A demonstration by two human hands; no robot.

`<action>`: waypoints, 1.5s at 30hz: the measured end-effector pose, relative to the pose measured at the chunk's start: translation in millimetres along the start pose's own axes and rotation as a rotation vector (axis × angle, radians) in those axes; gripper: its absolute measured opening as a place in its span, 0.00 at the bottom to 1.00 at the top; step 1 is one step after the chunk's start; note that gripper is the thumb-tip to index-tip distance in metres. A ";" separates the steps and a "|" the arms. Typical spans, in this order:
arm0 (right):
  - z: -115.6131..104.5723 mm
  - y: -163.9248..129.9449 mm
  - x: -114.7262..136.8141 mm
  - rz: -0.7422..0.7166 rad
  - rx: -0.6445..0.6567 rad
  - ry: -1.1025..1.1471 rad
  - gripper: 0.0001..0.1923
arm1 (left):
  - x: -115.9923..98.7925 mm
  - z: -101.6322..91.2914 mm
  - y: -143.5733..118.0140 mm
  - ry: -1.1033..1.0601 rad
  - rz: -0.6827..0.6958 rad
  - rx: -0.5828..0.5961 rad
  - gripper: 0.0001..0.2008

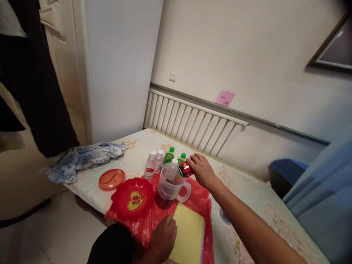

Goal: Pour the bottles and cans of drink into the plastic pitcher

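Grips a red can (187,168) in the right hand (202,170), with fingers curled narrowly round its body. Tips it mouth-first over the rim of the clear jug (166,189), from the handle side, probably to direct the liquid inside rather than onto the cloth. Shows dark liquid low in the jug.

Bends the left hand (164,236) loosely in front of the jug, by the left edge of a yellow pad (189,231); cannot tell from this angle of anything held beneath, nor of touch or hover.

Spread under the jug, a red plastic sheet (199,187), perhaps to catch drips. Left of the jug, a red scalloped tray (118,201), then an orange dish (111,180) farther out. Close behind the jug, white-capped bottles (150,168) and green-capped bottles (169,157), seemingly grouped out of the pouring side's way.

Leaves little room behind the jug, with bottles crowding there and a radiator (192,124) beyond. Drops off at the table (247,200) edge left of the jug, past the tray. Offers more room to the jug's right, around the forearm, with a small round tin (224,216) to avoid.
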State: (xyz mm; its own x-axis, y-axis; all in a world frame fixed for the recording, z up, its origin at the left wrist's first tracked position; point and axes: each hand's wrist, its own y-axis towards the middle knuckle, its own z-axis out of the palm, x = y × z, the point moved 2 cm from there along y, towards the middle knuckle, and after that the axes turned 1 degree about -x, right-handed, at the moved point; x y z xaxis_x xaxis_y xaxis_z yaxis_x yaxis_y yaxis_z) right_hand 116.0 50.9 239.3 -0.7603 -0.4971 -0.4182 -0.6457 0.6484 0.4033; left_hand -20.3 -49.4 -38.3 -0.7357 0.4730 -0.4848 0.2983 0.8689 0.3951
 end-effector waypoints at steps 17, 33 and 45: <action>-14.5 7.1 6.6 -0.056 0.041 -0.077 0.18 | 0.2 0.2 0.3 0.014 0.018 -0.018 0.10; -12.2 7.1 6.8 -0.061 0.023 -0.081 0.17 | 0.0 1.2 0.8 0.013 0.035 -0.027 0.10; -8.7 4.3 4.9 -0.045 0.034 -0.046 0.19 | -1.2 -1.8 2.2 0.007 0.065 -0.039 0.10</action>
State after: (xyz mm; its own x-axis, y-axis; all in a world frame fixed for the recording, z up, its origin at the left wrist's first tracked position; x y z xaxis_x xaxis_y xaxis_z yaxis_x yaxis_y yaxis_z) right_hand 108.9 46.3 246.0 -0.7262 -0.4995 -0.4723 -0.6755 0.6459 0.3555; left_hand -19.8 -48.3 -35.5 -0.7197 0.5271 -0.4519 0.3215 0.8299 0.4560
